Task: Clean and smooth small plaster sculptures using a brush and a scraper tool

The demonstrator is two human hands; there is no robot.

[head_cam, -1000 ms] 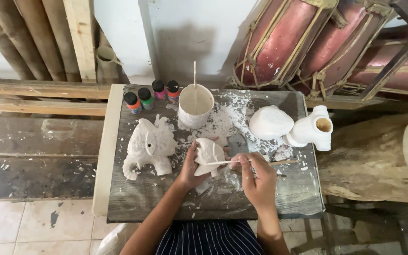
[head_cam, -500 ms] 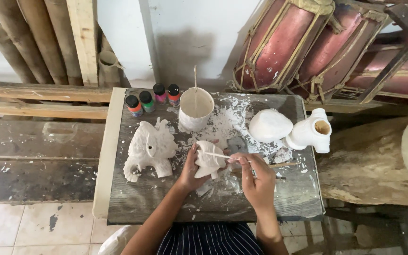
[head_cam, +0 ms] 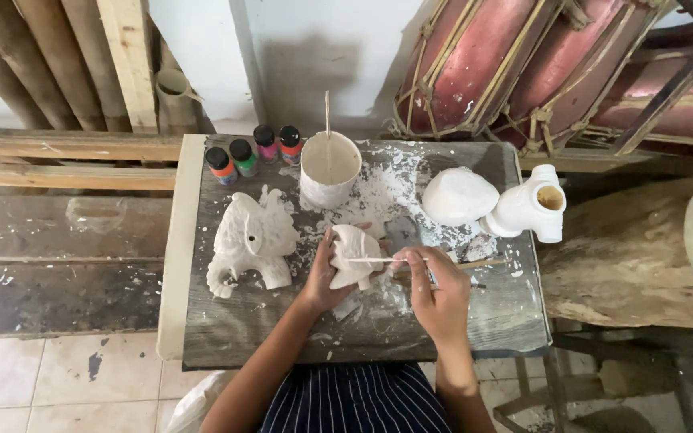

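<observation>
— What's in the left hand (head_cam: pixel 322 277)?

— A small white plaster figure (head_cam: pixel 354 255). The fingers are curled around its left side, holding it just above the table (head_cam: pixel 226 333).

— And the right hand (head_cam: pixel 440 297)?

— Its fingers are pinched shut on a thin stick (head_cam: pixel 372 259). The stick runs level to the left of those fingers, and its tip lies against the front of the figure.

— What else sits around?

— Just left of the left hand's fingers stands a bigger white plaster elephant (head_cam: pixel 249 239). Beyond the fingers is a white cup (head_cam: pixel 330 170) with a thin rod standing in it, and four little paint bottles (head_cam: pixel 253 148) further left of that. Beyond the right hand's fingers lies a rounded white plaster lump (head_cam: pixel 459 196), touching a white hollow-ended plaster piece (head_cam: pixel 529 206). White crumbs are scattered over the dark table between them all.
</observation>
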